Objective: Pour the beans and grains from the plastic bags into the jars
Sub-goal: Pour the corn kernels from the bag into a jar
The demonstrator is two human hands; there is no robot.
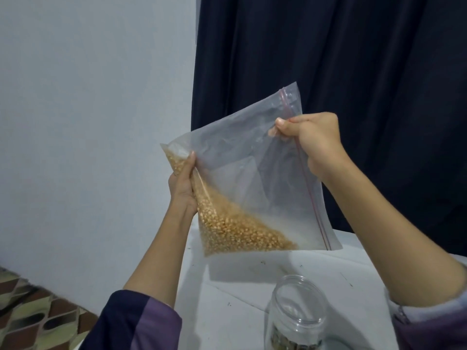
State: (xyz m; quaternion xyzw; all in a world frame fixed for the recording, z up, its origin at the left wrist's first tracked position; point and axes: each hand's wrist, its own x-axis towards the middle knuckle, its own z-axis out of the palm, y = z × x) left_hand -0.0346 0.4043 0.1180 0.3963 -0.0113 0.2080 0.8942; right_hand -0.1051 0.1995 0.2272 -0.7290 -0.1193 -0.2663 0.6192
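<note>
Gripping the plastic bag (252, 173), left hand (183, 188) and right hand (310, 140); jar (297, 317) bottom cut off.

Both hands (182, 188) (312, 140) hold a zip bag (252, 173) of corn kernels (235, 233) above a jar (298, 311).

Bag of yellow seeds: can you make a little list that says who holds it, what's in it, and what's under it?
bag: clear zip bag, held up in the air, tilted
contents: yellow grains heaped in its lowest corner
left hand: left hand grips the bag's grain-filled edge
right hand: right hand pinches the red zip strip
jar: open clear jar on the white table, below the bag, something dark at its bottom
pouring: not yet
</note>
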